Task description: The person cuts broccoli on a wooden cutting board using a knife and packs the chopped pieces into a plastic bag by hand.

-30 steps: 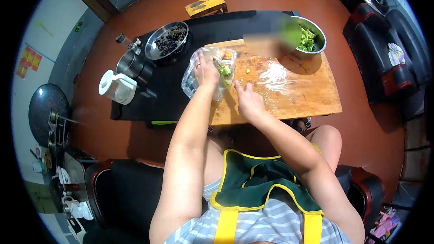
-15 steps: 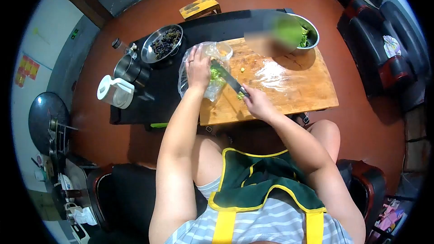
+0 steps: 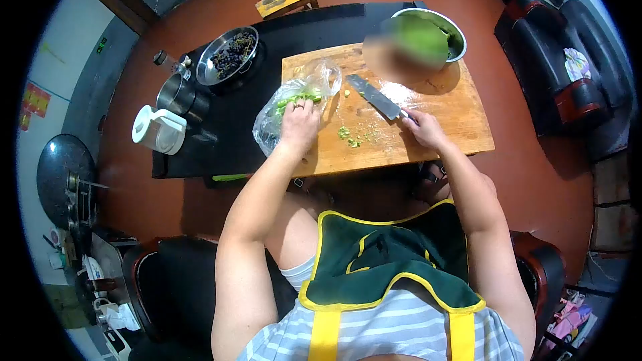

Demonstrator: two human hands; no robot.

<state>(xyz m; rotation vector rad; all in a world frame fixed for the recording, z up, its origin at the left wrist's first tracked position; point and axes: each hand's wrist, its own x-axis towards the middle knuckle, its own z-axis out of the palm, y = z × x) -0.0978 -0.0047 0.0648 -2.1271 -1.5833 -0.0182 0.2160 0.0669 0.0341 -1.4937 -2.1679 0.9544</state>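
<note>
My left hand (image 3: pixel 300 122) is closed on green vegetable pieces (image 3: pixel 297 99) at the clear plastic bag (image 3: pixel 269 120), on the left part of the wooden board (image 3: pixel 428 140). In my right hand (image 3: pixel 424 128) is the handle of a knife (image 3: pixel 376 96), its wide blade pointing up and to the left over the board. Small green scraps (image 3: pixel 350 136) lie on the board between my hands.
A metal bowl (image 3: pixel 457 35) of greens, partly blurred, stands at the board's back right. On the black table (image 3: pixel 234 113) are a dish of grapes (image 3: pixel 232 55), metal pots (image 3: pixel 176 95) and a white-lidded pitcher (image 3: pixel 159 130). A wooden stool (image 3: pixel 286 1) is behind.
The knife, first seen in my right hand half a second ago, has moved right, away from the bag. My left hand has come lower, onto the greens. Scraps now show more plainly on the board.
</note>
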